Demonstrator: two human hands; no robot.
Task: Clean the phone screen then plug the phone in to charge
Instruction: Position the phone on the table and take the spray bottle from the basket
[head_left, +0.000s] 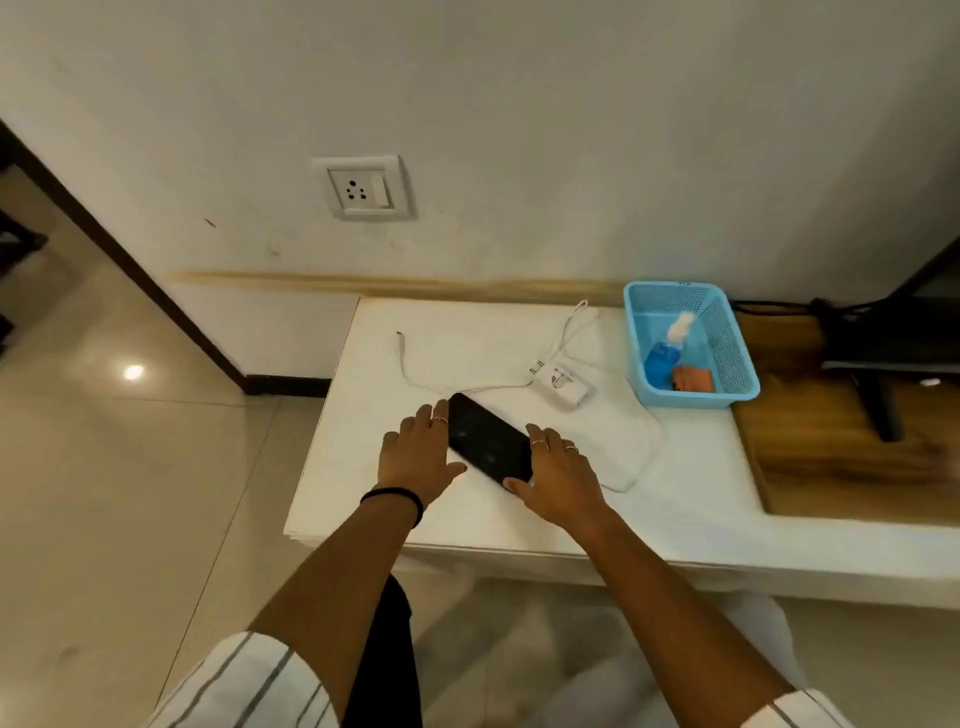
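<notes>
A black phone (488, 439) lies screen up and slanted on the white table (675, 499). My left hand (418, 449) rests flat just left of it, fingers spread, touching its left edge. My right hand (558, 470) lies at the phone's near right corner, thumb against the edge. Neither hand has lifted it. A white cloth (623, 441) lies flat on the table to the right of the phone. Behind the phone sits a white charger adapter (563, 385) with its white cable (415, 376) looping left. A wall socket (366, 189) is above the table.
A blue plastic basket (727, 374) at the table's back right holds a blue spray bottle (667, 353) and an orange item (693, 379). A wooden surface (810, 452) with a dark stand (878, 400) lies to the right. Tiled floor spreads to the left.
</notes>
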